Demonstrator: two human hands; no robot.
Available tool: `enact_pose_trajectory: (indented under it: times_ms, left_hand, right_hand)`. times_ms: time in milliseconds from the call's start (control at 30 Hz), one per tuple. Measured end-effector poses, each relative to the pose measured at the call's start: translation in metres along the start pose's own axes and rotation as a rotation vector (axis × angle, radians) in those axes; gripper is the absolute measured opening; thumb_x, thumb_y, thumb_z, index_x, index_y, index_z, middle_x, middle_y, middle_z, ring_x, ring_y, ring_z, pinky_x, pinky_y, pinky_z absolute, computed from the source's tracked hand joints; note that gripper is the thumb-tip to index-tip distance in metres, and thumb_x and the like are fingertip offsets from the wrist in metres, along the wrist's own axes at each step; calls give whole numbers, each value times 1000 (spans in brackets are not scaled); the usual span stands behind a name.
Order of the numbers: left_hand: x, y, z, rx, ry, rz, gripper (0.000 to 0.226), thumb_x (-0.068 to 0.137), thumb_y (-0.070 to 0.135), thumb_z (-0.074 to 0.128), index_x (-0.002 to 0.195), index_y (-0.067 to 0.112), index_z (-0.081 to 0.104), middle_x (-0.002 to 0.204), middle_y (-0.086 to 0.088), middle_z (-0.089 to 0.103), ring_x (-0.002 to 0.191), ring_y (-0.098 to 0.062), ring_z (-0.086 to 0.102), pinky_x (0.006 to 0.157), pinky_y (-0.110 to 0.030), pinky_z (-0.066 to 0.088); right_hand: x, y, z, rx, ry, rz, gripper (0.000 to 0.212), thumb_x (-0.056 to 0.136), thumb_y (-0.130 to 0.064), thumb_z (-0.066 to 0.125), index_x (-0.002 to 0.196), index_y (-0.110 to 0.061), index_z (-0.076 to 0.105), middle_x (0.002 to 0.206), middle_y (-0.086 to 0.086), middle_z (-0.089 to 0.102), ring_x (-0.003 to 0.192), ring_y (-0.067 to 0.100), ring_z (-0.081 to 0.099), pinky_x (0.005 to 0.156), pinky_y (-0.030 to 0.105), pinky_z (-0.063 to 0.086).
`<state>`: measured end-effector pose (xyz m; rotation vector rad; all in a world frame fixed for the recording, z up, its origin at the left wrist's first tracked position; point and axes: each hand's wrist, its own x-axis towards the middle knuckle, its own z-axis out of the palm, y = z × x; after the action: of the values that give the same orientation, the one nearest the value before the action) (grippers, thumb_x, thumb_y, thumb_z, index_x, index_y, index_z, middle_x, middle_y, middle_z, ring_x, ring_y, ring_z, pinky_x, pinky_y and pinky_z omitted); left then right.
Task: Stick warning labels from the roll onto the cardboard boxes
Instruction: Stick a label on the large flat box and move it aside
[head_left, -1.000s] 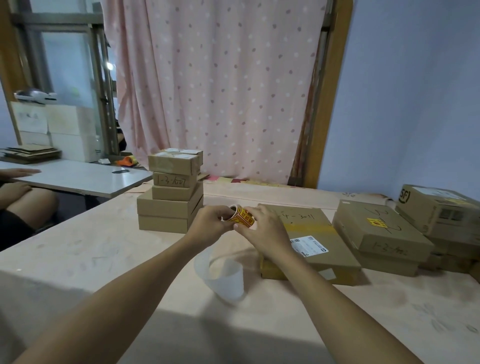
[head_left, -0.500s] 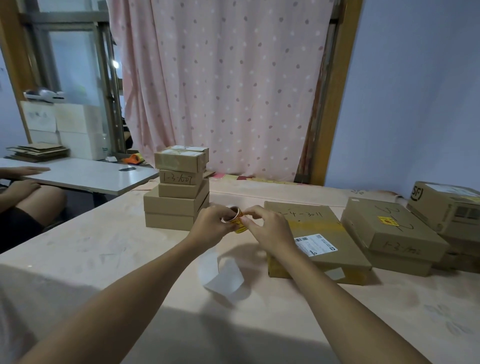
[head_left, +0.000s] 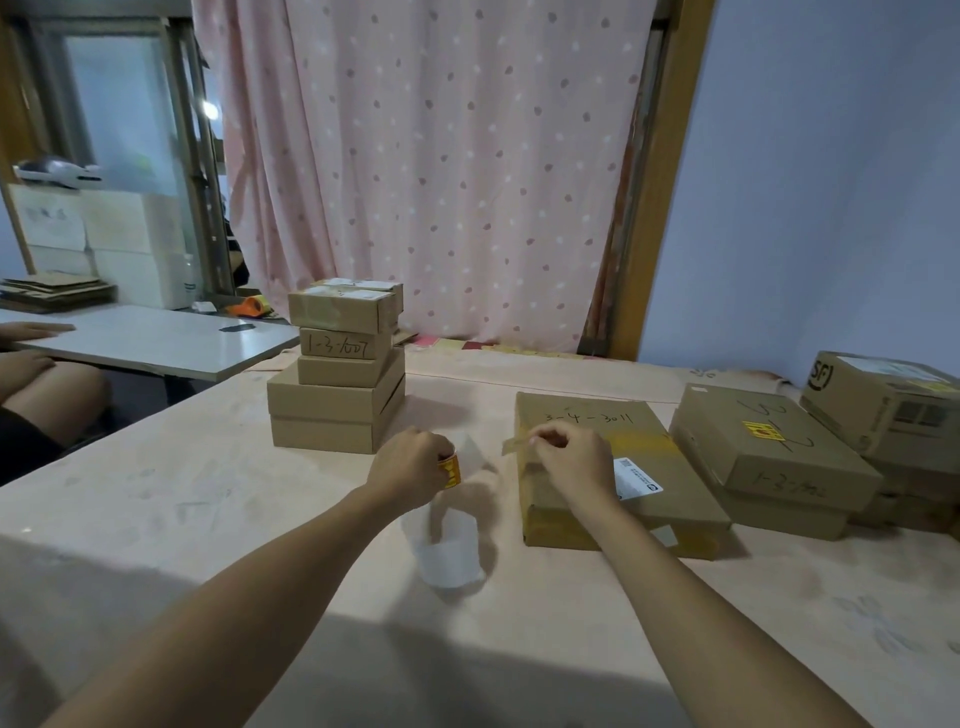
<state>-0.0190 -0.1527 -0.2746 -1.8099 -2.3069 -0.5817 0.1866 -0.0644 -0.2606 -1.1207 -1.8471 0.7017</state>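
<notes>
Label roll (head_left: 450, 472) is gripped in the closed left hand (head_left: 410, 465); a peeled label (head_left: 515, 446) is pinched by the right hand (head_left: 574, 462) over the flat box (head_left: 587, 415) w/ "3-4-3011", directly below, nearer the right; backing strip (head_left: 451, 551) hangs to the table (head_left: 156, 519).

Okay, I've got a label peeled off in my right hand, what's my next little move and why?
Probably press the label from your right hand onto the flat box just beneath it. That box's top shows no yellow sticker, while its neighbour has one. Your left hand holds the roll.
</notes>
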Motion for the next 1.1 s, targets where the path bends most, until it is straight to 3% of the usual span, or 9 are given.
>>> enact_pose_trajectory:
  times_ms: [67, 200, 300, 367, 500, 600, 800, 933, 1100]
  left_hand:
    - [0, 2, 8, 43, -35, 22, 25, 74, 9, 57, 59, 20, 41, 66, 0, 39, 76, -33, 53, 50, -30, 24]
    - [0, 6, 13, 110, -100, 62, 5, 74, 20, 67, 71, 18, 64, 74, 0, 44, 74, -26, 50, 55, -29, 29]
    - [-1, 7, 17, 101, -162, 29, 18, 70, 21, 65, 58, 17, 52, 66, 0, 39, 74, -26, 48, 51, -30, 23]
    - [0, 9, 17, 56, -146, -17, 23, 68, 20, 59, 52, 14, 43, 60, -1, 39, 65, -23, 44, 47, -29, 20]
    - [10, 24, 10, -6, -6, -54, 24, 74, 27, 60, 60, 8, 60, 62, -2, 51, 58, -23, 49, 44, -27, 33]
    - [21, 48, 7, -190, 42, -48, 21, 83, 29, 60, 82, 15, 76, 82, 4, 68, 71, -13, 62, 61, -32, 57]
    - [30, 123, 13, -784, -24, -89, 19, 98, 25, 63, 101, 10, 75, 100, -2, 71, 88, -12, 63, 62, -19, 49]
    - [35, 147, 29, -828, -54, -91, 16, 94, 27, 68, 103, 16, 75, 107, 2, 68, 100, -16, 62, 72, -21, 52]
    - [38, 163, 45, -820, -86, -87, 8, 93, 22, 70, 97, 18, 76, 95, 6, 69, 86, -13, 65, 71, -24, 56]
  right_hand:
    - [1, 7, -4, 63, -6, 24, 10, 94, -19, 70, 94, -27, 77, 91, -13, 71, 89, 7, 63, 66, 17, 48]
    - [1, 14, -13, 182, -37, 50, 11, 93, -22, 72, 102, -25, 77, 95, -14, 71, 92, 3, 64, 68, 16, 50]
    - [0, 19, -20, 249, -17, 60, 9, 96, -31, 68, 96, -27, 76, 92, -13, 73, 91, 5, 65, 73, 23, 53]
    - [0, 23, -25, 257, 0, 82, 7, 97, -31, 68, 95, -28, 74, 93, -12, 72, 92, 5, 65, 70, 22, 51]
    - [4, 30, -34, 248, 3, 122, 13, 96, -18, 70, 107, -25, 71, 102, -7, 71, 95, 5, 66, 65, 19, 51]
    - [4, 34, -40, 234, 17, 138, 19, 96, -13, 68, 113, -21, 68, 105, -4, 71, 93, 5, 67, 61, 18, 50]
    - [5, 45, -63, 220, 24, 134, 13, 97, -15, 68, 109, -20, 69, 103, -3, 69, 95, 9, 65, 62, 18, 49]
    - [10, 59, -84, 216, -10, 143, 13, 97, -14, 68, 106, -23, 69, 104, -4, 66, 100, 13, 64, 70, 25, 56]
    - [15, 78, -101, 166, -40, 148, 16, 98, -11, 66, 112, -18, 68, 106, -4, 64, 105, 13, 62, 73, 20, 54]
